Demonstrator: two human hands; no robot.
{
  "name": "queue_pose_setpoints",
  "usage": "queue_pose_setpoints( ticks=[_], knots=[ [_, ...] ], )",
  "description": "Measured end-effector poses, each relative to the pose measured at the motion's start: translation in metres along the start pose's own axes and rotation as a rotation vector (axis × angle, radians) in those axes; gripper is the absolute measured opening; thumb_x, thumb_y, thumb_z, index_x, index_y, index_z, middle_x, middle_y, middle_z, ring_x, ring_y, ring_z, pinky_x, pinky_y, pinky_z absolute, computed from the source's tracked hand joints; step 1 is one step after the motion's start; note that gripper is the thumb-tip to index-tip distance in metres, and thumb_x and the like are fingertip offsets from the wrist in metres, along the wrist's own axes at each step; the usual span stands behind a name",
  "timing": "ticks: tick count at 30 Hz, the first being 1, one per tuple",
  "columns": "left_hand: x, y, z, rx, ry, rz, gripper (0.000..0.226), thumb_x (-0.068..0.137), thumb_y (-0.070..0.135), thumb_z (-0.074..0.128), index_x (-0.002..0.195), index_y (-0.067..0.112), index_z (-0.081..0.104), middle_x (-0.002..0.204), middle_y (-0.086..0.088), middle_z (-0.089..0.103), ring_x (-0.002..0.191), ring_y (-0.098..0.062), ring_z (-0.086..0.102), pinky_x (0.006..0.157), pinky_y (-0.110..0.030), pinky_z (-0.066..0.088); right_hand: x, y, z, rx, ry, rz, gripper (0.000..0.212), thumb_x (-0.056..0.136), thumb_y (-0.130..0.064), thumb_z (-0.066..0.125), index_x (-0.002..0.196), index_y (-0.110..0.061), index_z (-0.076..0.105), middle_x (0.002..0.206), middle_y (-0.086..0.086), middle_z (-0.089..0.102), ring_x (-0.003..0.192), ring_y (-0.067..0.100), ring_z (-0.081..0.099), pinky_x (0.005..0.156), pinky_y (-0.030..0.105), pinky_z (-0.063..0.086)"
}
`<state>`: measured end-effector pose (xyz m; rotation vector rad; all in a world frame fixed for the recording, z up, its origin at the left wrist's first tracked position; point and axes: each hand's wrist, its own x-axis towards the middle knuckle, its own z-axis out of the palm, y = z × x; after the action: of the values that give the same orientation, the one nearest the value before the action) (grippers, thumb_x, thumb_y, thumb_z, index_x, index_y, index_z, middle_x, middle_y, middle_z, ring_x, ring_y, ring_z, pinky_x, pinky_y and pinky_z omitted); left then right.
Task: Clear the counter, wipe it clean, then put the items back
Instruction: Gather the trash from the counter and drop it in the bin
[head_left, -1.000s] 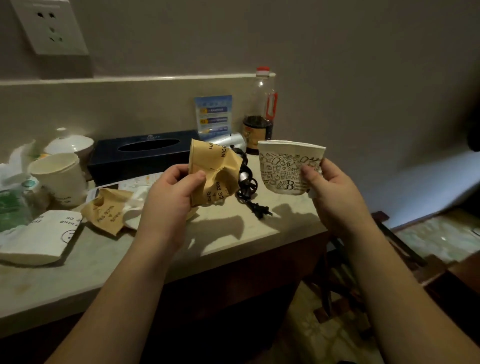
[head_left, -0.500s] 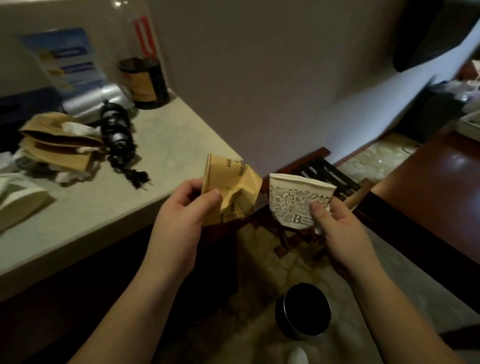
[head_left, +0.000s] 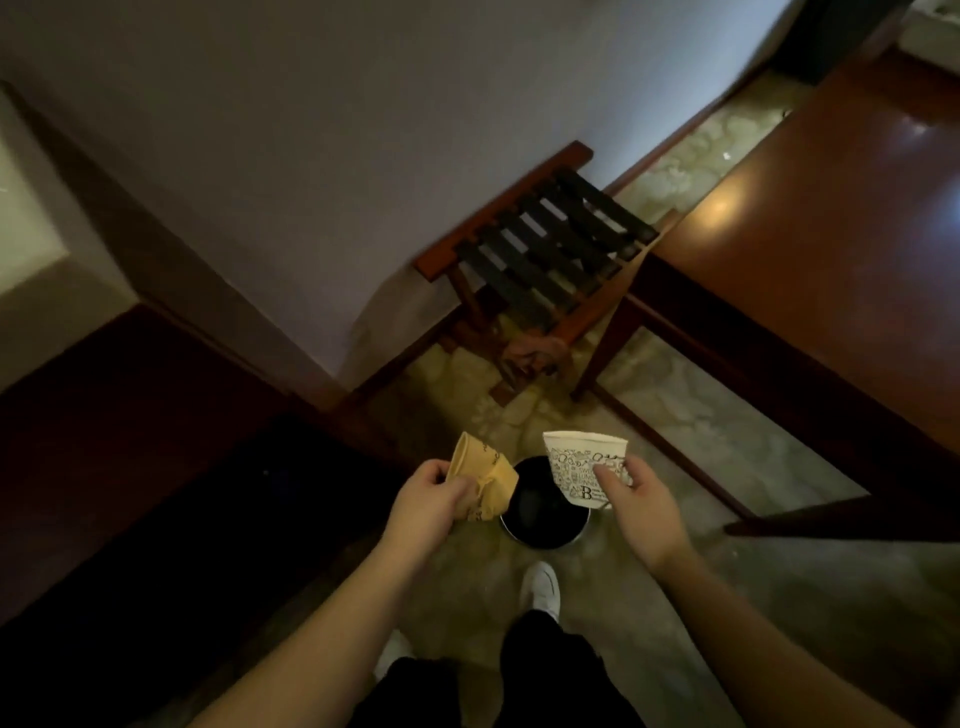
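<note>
Moved: both hands now hang above the round black bin (head_left: 543, 512); counter out of view.
Left hand (head_left: 426, 501): grips crumpled tan paper cup (head_left: 480, 475).
Right hand (head_left: 641, 493): pinches white printed paper cup (head_left: 584, 470).

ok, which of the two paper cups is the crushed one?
The brown cup, gripped by the left hand. Its wall is dented and creased. The white printed cup in the right hand keeps its round shape. Both are held above the bin.
</note>
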<state>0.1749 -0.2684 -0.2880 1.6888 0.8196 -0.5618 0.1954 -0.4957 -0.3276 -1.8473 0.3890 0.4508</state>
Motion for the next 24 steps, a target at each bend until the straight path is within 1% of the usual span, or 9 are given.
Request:
queue_pose_setpoints(
  ticks=[2, 4, 7, 9, 11, 15, 17, 20, 24],
  knots=[
    [0.022, -0.018, 0.026, 0.03, -0.025, -0.084, 0.018, 0.091, 0.027, 0.063, 0.106, 0.018, 0.062, 0.103, -0.005, 0.067, 0.094, -0.022, 0.065, 0.087, -0.043, 0.055, 0.018, 0.031, -0.006, -0.084, 0.002, 0.051, 0.021, 0.095, -0.024, 0.056, 0.115, -0.019, 0.062, 0.092, -0.015, 0.064, 0.081, -0.008, 0.057, 0.061, 0.005, 0.042],
    [0.047, -0.036, 0.049, 0.076, -0.042, -0.149, 0.02, 0.089, 0.029, 0.064, 0.105, 0.018, 0.062, 0.102, -0.005, 0.068, 0.092, -0.021, 0.065, 0.085, -0.042, 0.055, 0.036, 0.061, -0.011, -0.18, 0.019, 0.092, 0.023, 0.094, -0.024, 0.058, 0.113, -0.013, 0.064, 0.092, -0.008, 0.065, 0.078, -0.002, 0.057, 0.06, 0.009, 0.041],
    [0.084, -0.058, 0.078, 0.141, -0.074, -0.224, 0.023, 0.089, 0.029, 0.064, 0.108, 0.016, 0.061, 0.103, -0.005, 0.067, 0.092, -0.021, 0.065, 0.078, -0.038, 0.056, 0.062, 0.103, -0.01, -0.284, 0.015, 0.142, 0.022, 0.091, -0.024, 0.059, 0.107, -0.01, 0.066, 0.095, 0.003, 0.07, 0.085, 0.015, 0.063, 0.068, 0.028, 0.046],
    [0.107, -0.069, 0.094, 0.179, -0.089, -0.239, 0.026, 0.091, 0.027, 0.062, 0.112, 0.012, 0.059, 0.104, -0.006, 0.066, 0.092, -0.02, 0.063, 0.073, -0.033, 0.053, 0.079, 0.129, -0.006, -0.351, -0.003, 0.17, 0.021, 0.091, -0.026, 0.059, 0.101, -0.01, 0.066, 0.092, 0.005, 0.071, 0.087, 0.021, 0.065, 0.071, 0.032, 0.048],
    [0.131, -0.082, 0.108, 0.204, -0.107, -0.258, 0.027, 0.093, 0.024, 0.059, 0.117, 0.01, 0.056, 0.106, -0.005, 0.063, 0.093, -0.019, 0.061, 0.073, -0.031, 0.051, 0.096, 0.152, 0.0, -0.399, -0.029, 0.209, 0.022, 0.091, -0.028, 0.058, 0.101, -0.01, 0.065, 0.093, 0.005, 0.07, 0.089, 0.023, 0.063, 0.074, 0.035, 0.05],
    [0.182, -0.112, 0.132, 0.26, -0.117, -0.3, 0.035, 0.095, 0.02, 0.056, 0.128, 0.009, 0.054, 0.107, -0.008, 0.06, 0.094, -0.022, 0.057, 0.082, -0.032, 0.046, 0.131, 0.2, 0.018, -0.464, -0.103, 0.301, 0.022, 0.089, -0.031, 0.054, 0.104, -0.015, 0.059, 0.097, 0.006, 0.065, 0.098, 0.027, 0.056, 0.08, 0.039, 0.049],
    [0.206, -0.129, 0.141, 0.26, -0.119, -0.338, 0.036, 0.094, 0.018, 0.056, 0.129, 0.008, 0.053, 0.106, -0.008, 0.06, 0.093, -0.023, 0.057, 0.082, -0.033, 0.046, 0.149, 0.221, 0.03, -0.536, -0.138, 0.319, 0.027, 0.089, -0.032, 0.053, 0.109, -0.014, 0.058, 0.101, 0.009, 0.063, 0.101, 0.029, 0.054, 0.084, 0.04, 0.047],
    [0.24, -0.151, 0.154, 0.263, -0.098, -0.394, 0.037, 0.093, 0.021, 0.06, 0.127, 0.007, 0.055, 0.112, -0.012, 0.063, 0.095, -0.026, 0.06, 0.083, -0.034, 0.049, 0.173, 0.246, 0.049, -0.641, -0.174, 0.303, 0.035, 0.09, -0.031, 0.05, 0.12, -0.014, 0.053, 0.11, 0.012, 0.062, 0.106, 0.033, 0.055, 0.091, 0.04, 0.043],
    [0.272, -0.172, 0.17, 0.274, -0.075, -0.395, 0.04, 0.089, 0.024, 0.067, 0.123, 0.005, 0.058, 0.114, -0.017, 0.065, 0.099, -0.031, 0.062, 0.08, -0.035, 0.05, 0.195, 0.263, 0.068, -0.689, -0.223, 0.288, 0.036, 0.091, -0.026, 0.05, 0.125, -0.012, 0.048, 0.117, 0.014, 0.058, 0.111, 0.035, 0.051, 0.089, 0.039, 0.035]
  ],
)
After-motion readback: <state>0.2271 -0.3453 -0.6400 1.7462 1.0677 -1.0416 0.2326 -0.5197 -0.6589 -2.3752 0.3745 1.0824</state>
